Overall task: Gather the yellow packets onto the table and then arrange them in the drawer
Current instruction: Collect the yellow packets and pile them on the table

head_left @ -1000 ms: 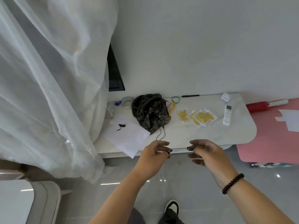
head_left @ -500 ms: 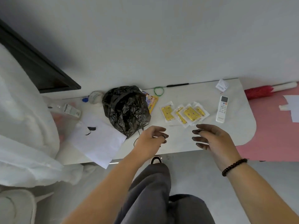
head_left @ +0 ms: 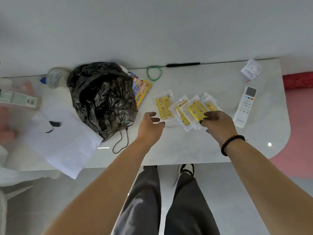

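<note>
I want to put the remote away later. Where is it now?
In the head view, the remote lies on the table's right part, just right of the yellow packets and below the crumpled receipt.

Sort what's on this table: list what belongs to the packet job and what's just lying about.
Job:
yellow packets
lone packet
left hand
right hand

Lying about:
black bag
remote
paper
green band
pen
snack pack
receipt
</note>
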Demonstrator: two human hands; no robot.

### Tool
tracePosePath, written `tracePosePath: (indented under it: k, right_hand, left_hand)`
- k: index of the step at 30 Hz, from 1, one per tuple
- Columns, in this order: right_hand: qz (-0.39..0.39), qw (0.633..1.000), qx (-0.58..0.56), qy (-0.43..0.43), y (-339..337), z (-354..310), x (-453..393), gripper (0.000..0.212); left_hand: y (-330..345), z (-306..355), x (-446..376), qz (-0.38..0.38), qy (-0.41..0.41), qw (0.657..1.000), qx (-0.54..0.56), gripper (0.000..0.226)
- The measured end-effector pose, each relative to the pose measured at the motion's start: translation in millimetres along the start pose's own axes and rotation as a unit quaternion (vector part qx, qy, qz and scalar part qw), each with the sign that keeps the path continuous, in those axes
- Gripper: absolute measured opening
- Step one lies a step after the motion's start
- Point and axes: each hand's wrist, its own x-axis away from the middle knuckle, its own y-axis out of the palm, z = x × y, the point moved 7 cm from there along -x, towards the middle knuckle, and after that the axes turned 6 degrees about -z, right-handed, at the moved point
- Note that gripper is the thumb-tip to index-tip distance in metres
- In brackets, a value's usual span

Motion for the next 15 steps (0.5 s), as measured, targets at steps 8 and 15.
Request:
tracePosePath:
  k: [8,15]
  right_hand:
    - [0.105,0.985,0.124,0.053,-24,35,-88,0.072]
    - [0.09,0.97,0.225,0.026,-16,24,-106,0.094]
  left_hand:
    - [-1,-6,-86,0.072,-0.01,0.997,-0.028,0.067]
    - [12,-5,-107,0.099,-0.038,0.994,-0.029,0.073]
